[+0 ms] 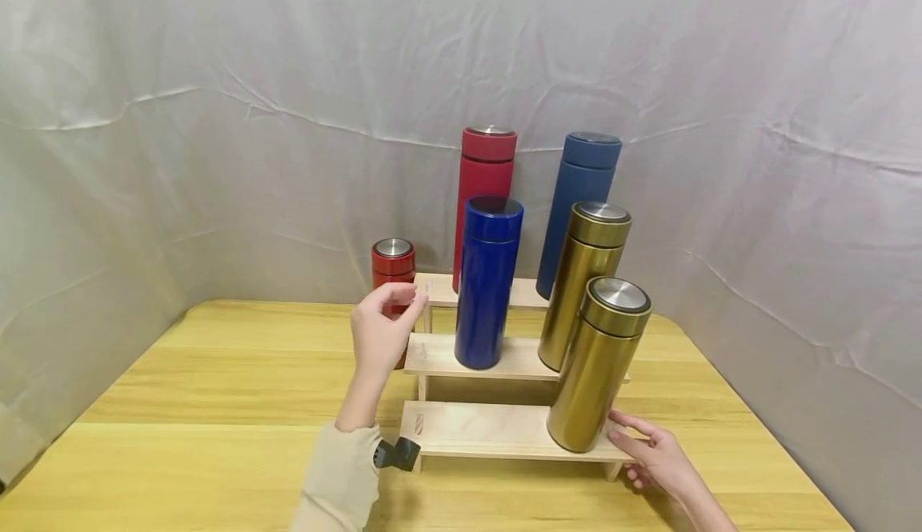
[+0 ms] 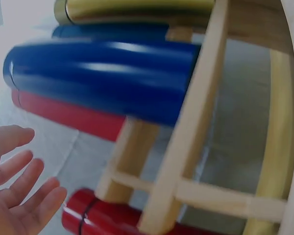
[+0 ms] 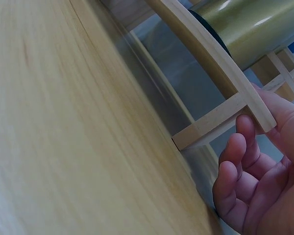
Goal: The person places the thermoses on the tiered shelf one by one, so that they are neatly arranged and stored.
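Observation:
My left hand [image 1: 382, 328] hovers with bent, spread fingers in front of a small red thermos flask [image 1: 393, 265], which stands left of a tiered wooden rack [image 1: 483, 428]. In the left wrist view a gap separates the left hand [image 2: 19, 186] from the red flask [image 2: 112, 215]. At the rack's lower right end, my right hand [image 1: 663, 462] grips the board's edge. Its thumb lies above and its fingers are curled below, as the right wrist view shows. Close by on that lowest step stands a gold flask [image 1: 599, 364].
On the middle step are a glossy blue flask [image 1: 490, 284] and another gold flask [image 1: 579, 292]. The top step holds a tall red flask [image 1: 486, 172] and a matte blue one [image 1: 583, 188]. A yellow wooden table [image 1: 216, 404] lies beneath, with a grey cloth [image 1: 288, 116] behind.

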Tool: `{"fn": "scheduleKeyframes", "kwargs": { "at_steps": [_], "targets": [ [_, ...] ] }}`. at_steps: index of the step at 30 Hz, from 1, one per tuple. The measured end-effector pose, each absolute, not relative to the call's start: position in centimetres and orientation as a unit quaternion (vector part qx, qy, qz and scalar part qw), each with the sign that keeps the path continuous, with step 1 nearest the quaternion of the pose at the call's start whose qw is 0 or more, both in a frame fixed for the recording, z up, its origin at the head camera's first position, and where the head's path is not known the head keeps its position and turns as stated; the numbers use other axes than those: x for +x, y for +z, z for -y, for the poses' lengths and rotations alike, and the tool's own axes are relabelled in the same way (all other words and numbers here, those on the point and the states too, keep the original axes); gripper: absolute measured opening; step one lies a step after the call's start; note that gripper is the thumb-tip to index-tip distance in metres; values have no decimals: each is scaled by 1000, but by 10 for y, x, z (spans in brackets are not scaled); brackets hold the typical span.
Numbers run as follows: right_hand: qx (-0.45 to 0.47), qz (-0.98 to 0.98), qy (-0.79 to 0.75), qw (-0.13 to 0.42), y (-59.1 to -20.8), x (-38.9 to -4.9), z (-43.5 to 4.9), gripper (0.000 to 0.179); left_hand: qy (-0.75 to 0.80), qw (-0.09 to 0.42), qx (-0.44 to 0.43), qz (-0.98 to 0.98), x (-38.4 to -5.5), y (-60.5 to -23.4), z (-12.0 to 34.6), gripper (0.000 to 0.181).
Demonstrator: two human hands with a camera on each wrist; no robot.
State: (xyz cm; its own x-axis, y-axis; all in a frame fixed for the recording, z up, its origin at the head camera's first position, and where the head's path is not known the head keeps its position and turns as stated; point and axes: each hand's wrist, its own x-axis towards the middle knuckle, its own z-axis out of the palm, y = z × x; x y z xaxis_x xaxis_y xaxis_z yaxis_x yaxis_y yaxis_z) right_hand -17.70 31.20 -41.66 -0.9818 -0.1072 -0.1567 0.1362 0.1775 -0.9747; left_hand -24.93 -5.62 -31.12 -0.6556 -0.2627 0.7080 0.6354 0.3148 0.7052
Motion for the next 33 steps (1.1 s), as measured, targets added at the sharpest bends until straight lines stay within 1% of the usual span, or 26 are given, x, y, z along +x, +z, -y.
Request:
{"fn": "scheduleKeyframes", "kwargs": {
  "at_steps": [4, 8, 12, 20, 26, 33],
  "targets": [
    [14, -761, -641, 97, -417, -177, -312, 28, -564, 422, -101, 703, -258, -318, 64, 21],
    [13, -762, -641, 86, -416, -177, -312, 28, -570, 427, -89, 696, -266, -324, 70, 30],
    [13, -765, -639, 79, -416, -177, -313, 29, -577, 406, -70, 705, -272, -330, 74, 40],
    [14, -761, -642, 92, -417, -178, -313, 29, -582, 363, -26, 727, -287, -339, 81, 55],
    [13, -762, -642, 88, -418, -177, -313, 30, -581, 341, -27, 739, -299, -340, 86, 63],
    [13, -758, -645, 95, -417, -177, -312, 29, -577, 301, -27, 759, -304, -339, 93, 74]
  ]
}}
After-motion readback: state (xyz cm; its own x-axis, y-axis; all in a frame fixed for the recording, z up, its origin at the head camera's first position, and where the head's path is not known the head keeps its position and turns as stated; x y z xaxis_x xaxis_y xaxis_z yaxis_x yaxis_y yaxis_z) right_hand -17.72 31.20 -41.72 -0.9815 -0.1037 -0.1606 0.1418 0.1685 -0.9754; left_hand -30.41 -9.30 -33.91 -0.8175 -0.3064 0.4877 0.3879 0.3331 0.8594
